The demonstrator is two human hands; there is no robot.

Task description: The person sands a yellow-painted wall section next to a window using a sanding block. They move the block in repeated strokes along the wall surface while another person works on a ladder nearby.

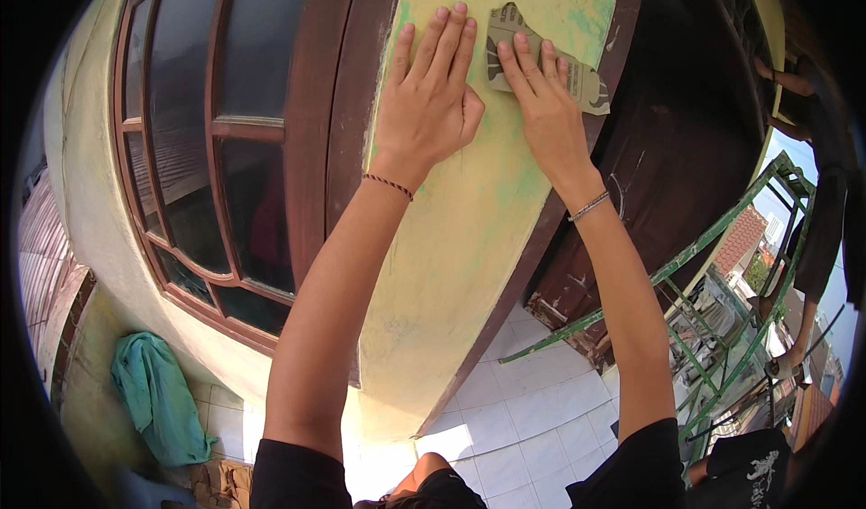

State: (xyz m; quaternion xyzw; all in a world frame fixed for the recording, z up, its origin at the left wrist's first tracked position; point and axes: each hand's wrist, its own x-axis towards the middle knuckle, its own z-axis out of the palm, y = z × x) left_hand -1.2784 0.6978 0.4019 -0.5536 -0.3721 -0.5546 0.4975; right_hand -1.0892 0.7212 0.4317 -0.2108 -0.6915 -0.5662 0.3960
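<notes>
Black sleeves (293, 475): at the lower edge, bare forearms (327, 319) above them.
Left hand (424, 107): grip flat against the yellow wall (442, 265), fingers straight, nearly together.
Right hand (546, 112): grip flat, fingers slightly spread.
Sandpaper (590, 91): torn sheet under the right fingers, against the wall.

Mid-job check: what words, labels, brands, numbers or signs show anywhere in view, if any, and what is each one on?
Torn brownish-grey sheet under the right hand: small dark printing, partly covered by the hand; too small to quote reliably.
Black cloth at the lower right: pale printed marks, too blurred to read.
No other lettering that I can make out.
</notes>
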